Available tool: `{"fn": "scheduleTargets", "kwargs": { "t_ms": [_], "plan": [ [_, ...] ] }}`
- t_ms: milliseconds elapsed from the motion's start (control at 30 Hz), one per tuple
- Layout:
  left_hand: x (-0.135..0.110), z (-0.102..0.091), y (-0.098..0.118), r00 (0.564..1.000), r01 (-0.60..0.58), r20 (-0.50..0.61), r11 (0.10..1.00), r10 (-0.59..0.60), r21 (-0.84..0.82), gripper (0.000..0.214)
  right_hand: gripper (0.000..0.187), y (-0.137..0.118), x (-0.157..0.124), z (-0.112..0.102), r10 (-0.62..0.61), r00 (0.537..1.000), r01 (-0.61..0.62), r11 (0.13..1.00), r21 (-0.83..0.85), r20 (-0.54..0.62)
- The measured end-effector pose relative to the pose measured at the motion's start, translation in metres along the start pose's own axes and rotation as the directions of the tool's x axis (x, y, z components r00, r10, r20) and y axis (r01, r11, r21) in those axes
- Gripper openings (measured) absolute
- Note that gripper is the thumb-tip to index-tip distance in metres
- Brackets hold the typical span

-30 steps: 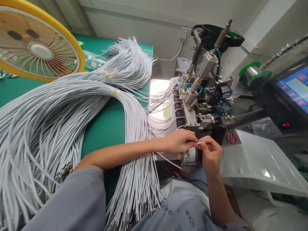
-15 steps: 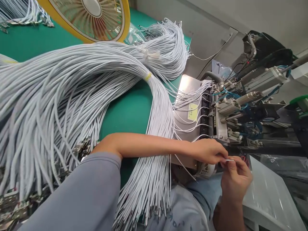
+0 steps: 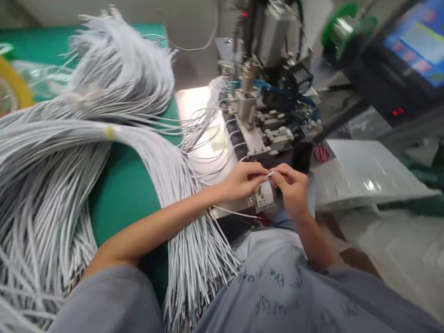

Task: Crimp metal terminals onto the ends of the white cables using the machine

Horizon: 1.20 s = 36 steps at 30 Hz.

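My left hand (image 3: 243, 181) and my right hand (image 3: 292, 187) meet in front of a small metal machine (image 3: 267, 115). Both pinch the end of one thin white wire (image 3: 270, 174), which trails back under my left wrist. A large bundle of white wires (image 3: 69, 162) lies over the green table (image 3: 128, 189) on my left and hangs off its front edge. Several wires are laid in the machine's black clamps (image 3: 236, 138).
A touch screen (image 3: 416, 41) stands at the far right, with a green solder spool (image 3: 342, 27) behind the machine. A clear plastic sheet (image 3: 367, 171) and red scissors (image 3: 322, 153) lie right of the machine. A yellow fan rim (image 3: 12, 81) shows at the left edge.
The view has swung and blurred with my head. Both hands stay together on the wire end before the machine.
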<state>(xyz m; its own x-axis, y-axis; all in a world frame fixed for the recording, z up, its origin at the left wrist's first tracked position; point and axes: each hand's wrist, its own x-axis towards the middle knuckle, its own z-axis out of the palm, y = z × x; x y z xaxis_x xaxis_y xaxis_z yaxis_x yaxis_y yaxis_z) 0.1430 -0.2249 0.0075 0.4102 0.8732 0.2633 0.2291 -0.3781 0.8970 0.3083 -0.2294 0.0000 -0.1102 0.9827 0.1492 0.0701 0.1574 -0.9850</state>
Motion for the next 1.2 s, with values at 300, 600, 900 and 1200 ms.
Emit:
{"fn": "scheduleTargets", "kwargs": {
  "t_ms": [300,600,900,1200],
  "plan": [
    [0.001,0.003,0.003,0.999,-0.019,0.038,0.994,0.015,0.107,0.025,0.019,0.002,0.0,-0.008,0.03,0.999,-0.033,0.996,0.082,0.036],
    [-0.003,0.008,-0.002,0.987,-0.158,0.066,0.911,0.144,0.381,0.026,0.016,0.001,0.013,-0.025,0.109,0.963,-0.095,0.993,-0.069,0.245],
    [-0.004,0.01,0.002,0.991,-0.131,0.051,0.917,0.121,0.376,0.023,0.02,0.002,0.009,-0.019,0.089,0.977,-0.088,0.996,-0.013,0.192],
    [-0.005,0.007,0.001,0.983,-0.177,0.132,0.848,0.128,0.499,0.025,0.022,0.005,0.009,-0.018,0.073,0.978,-0.069,0.997,-0.028,0.193]
  ]
}}
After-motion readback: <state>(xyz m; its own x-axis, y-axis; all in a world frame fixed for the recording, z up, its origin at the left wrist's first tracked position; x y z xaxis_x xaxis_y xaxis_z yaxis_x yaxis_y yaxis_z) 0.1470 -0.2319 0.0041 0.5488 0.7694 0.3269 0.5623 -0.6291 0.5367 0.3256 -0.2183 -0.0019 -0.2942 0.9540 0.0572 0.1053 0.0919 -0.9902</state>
